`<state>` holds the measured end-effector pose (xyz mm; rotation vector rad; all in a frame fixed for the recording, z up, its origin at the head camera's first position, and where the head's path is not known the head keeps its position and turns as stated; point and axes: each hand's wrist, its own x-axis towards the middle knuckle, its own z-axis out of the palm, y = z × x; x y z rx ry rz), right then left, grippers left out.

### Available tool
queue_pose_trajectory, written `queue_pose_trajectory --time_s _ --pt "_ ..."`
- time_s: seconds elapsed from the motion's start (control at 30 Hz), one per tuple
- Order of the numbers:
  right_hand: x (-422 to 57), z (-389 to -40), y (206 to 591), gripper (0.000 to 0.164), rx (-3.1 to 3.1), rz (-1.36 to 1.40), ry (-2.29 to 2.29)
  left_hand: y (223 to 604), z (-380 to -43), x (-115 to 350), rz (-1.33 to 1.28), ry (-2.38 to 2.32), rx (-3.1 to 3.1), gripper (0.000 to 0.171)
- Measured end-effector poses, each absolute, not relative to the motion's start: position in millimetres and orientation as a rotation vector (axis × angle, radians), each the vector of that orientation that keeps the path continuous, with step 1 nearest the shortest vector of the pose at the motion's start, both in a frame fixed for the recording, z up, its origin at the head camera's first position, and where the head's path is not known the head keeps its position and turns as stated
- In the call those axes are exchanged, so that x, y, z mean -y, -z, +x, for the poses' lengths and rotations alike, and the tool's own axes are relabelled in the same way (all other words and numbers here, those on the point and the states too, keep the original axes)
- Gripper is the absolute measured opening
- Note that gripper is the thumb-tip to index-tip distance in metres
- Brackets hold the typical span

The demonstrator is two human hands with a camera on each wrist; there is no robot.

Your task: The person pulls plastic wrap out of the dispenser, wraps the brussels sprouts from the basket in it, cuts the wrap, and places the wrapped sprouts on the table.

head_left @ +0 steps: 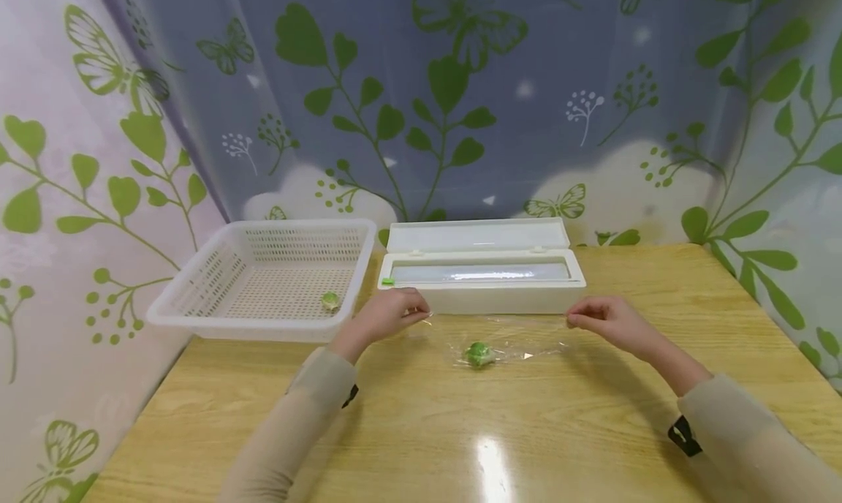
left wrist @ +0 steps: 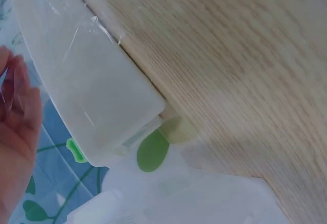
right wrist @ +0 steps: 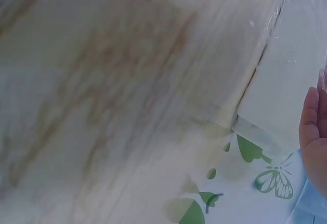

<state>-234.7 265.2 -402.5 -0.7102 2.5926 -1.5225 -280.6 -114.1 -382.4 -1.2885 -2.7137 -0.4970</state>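
Between the two hands stretches a sheet of clear plastic wrap (head_left: 520, 335), low over the wooden table. My left hand (head_left: 392, 314) pinches its left end, and my right hand (head_left: 608, 323) pinches the right end. Within the sheet's outline, left of its middle, is a small green and white vegetable (head_left: 479, 354) like a Brussels sprout. Just behind the wrap stands a white plastic-wrap dispenser box (head_left: 483, 300), its lid (head_left: 476, 235) raised and a shiny roll of film inside. A green slide cutter (head_left: 388, 281) sits at the box's left end.
To the left, a white perforated basket (head_left: 263, 328) holds another small green vegetable (head_left: 330, 301) in its right front part. A patterned curtain (head_left: 395, 108) hangs right behind the table (head_left: 421, 444). In the left wrist view the basket's pale edge (left wrist: 214, 198) lies near the box.
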Motion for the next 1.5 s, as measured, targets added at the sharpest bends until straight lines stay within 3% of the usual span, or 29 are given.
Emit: queue_pose_trajectory --time_s 0.27,0.5,0.63,0.77,0.87,1.2,1.5 --pt "-261 -240 409 0.026 -2.517 -0.6 1.434 388 -278 117 -1.41 0.737 2.884 0.01" --pt "-252 -245 418 0.013 -2.616 -0.602 1.26 402 -282 116 -1.239 0.762 3.041 0.005" --pt "-247 -247 424 0.009 -2.716 -0.68 1.099 409 -283 114 -1.114 0.724 3.119 0.017" --pt "-244 -247 425 0.019 -2.753 -0.674 1.014 413 -285 113 -0.996 0.724 3.17 0.037" --pt "-243 -248 425 0.021 -2.751 -0.67 0.959 414 -286 112 -0.954 0.671 3.179 0.042" --pt "-243 -247 426 0.006 -2.757 -0.708 0.895 418 -283 109 -0.972 0.3 3.131 0.022" --pt "-247 -249 424 0.008 -2.748 -0.715 0.943 422 -288 118 -1.024 0.643 3.126 0.03"
